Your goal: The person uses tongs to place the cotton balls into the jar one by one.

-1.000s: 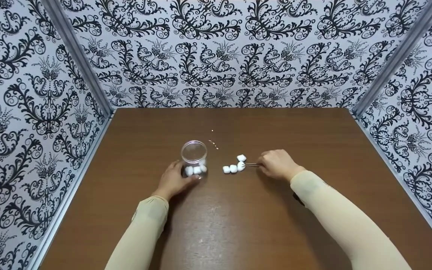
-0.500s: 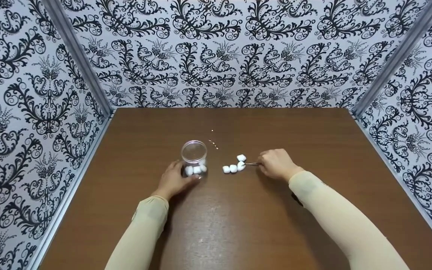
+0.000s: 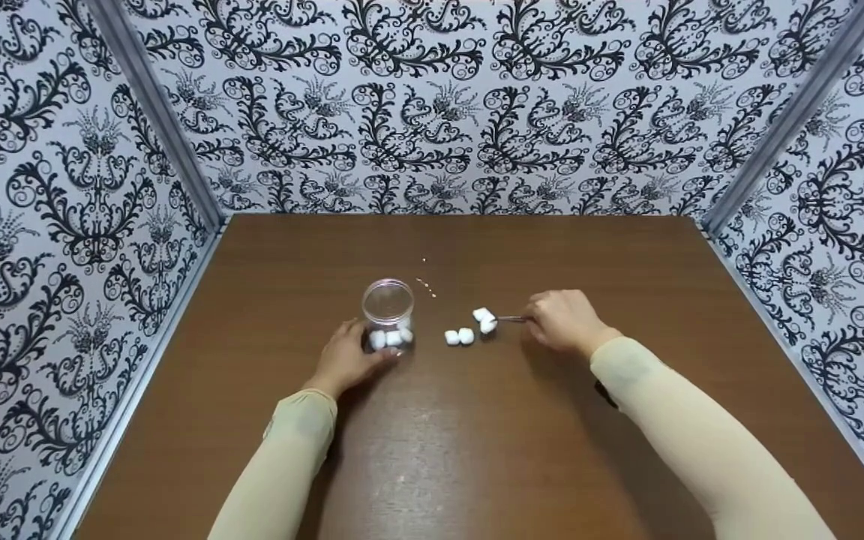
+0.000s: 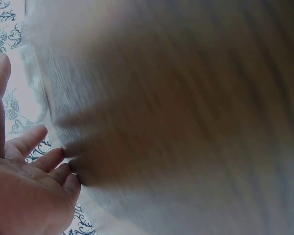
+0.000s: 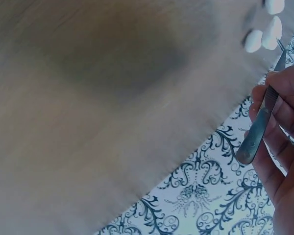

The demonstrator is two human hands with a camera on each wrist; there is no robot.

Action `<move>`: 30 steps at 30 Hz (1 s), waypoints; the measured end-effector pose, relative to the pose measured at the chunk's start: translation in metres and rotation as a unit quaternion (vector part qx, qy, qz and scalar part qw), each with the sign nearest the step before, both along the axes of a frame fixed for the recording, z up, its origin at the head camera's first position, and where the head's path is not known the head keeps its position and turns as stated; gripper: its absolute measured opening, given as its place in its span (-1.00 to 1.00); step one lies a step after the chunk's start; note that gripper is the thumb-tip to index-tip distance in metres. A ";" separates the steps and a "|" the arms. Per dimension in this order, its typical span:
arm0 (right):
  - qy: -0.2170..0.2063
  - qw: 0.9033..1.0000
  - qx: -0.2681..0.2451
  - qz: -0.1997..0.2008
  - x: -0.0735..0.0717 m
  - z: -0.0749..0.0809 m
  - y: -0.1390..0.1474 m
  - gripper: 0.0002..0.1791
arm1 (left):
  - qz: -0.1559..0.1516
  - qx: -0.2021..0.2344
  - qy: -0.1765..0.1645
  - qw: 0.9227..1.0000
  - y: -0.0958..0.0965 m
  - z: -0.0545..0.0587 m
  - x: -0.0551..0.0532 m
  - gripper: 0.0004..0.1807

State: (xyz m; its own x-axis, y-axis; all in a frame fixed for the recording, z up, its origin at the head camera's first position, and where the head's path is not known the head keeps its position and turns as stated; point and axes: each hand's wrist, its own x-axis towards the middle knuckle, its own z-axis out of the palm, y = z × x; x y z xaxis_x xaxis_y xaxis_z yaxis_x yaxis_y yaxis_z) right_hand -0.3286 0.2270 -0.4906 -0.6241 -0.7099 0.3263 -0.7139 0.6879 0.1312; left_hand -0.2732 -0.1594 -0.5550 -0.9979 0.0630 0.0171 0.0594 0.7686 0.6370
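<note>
Fingers of right hand (image 3: 565,321) pinch metal tweezers (image 3: 511,319), tips gripping one marshmallow (image 3: 487,325). Left hand (image 3: 347,360) fingers curl round clear jar (image 3: 388,316).

Your left wrist view is smeared by blur: the table (image 4: 186,98) is only streaks, and the left hand (image 4: 24,191) is cut off by the left and bottom edges. In your right wrist view the tweezers (image 5: 259,127) lose their tips at the top edge, and the right hand (image 5: 284,161) runs off the right side. The specks (image 3: 426,285) behind the jar (image 3: 388,315) are too small for you to identify.
</note>
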 end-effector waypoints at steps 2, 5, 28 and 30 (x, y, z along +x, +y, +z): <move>0.005 1.000 -0.007 0.006 -0.001 0.005 -0.001 -0.97 | 0.001 0.001 0.000 1.000 0.000 0.000 0.000 -0.13; 0.015 1.000 -0.010 0.011 -0.004 0.013 -0.006 -0.96 | 0.002 0.003 0.005 1.000 0.001 0.001 0.001 -0.14; 0.075 0.994 -0.042 0.066 -0.003 0.073 -0.107 -0.88 | 0.001 -0.004 0.007 1.000 0.002 0.004 0.002 -0.14; 0.071 0.994 -0.042 0.069 -0.002 0.073 -0.114 -0.89 | 0.001 -0.005 0.008 1.000 0.002 0.004 0.002 -0.14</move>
State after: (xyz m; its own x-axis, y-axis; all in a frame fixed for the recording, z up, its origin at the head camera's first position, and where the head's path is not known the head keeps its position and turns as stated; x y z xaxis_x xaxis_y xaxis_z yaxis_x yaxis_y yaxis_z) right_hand -0.3310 0.1134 -0.4176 -0.4657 -0.7527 0.4654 -0.7807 0.5971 0.1844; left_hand -0.2714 -0.1576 -0.5513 -0.9976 0.0611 0.0327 0.0681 0.7749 0.6284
